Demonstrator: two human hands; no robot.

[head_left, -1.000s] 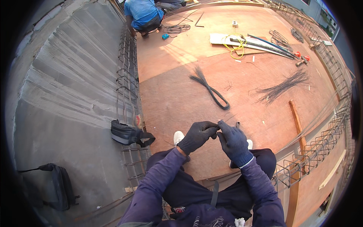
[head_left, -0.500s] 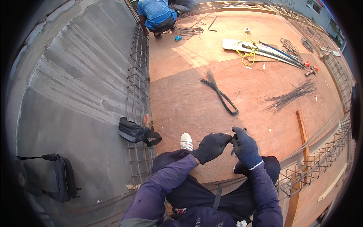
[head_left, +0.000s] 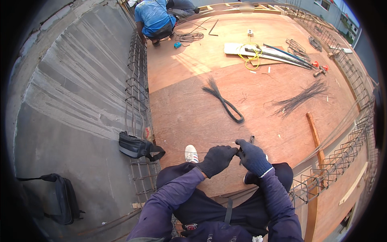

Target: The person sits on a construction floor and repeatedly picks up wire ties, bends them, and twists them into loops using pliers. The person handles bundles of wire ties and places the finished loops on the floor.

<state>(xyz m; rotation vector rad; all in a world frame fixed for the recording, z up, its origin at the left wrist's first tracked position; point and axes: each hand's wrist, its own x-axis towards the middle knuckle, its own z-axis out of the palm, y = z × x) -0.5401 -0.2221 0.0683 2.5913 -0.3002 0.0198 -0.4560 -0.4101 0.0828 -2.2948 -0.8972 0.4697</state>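
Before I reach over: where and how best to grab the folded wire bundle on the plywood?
Probably grip the folded wire bundle at its closed loop, closing around the bend, coming from the person's side. That bend lies nearest the right hand, while the far end fans into loose tips that could snag.

gloves (head_left: 219, 160) – matt knit, wire (head_left: 219, 95) – dull mtl, smooth plywd (head_left: 258, 84)
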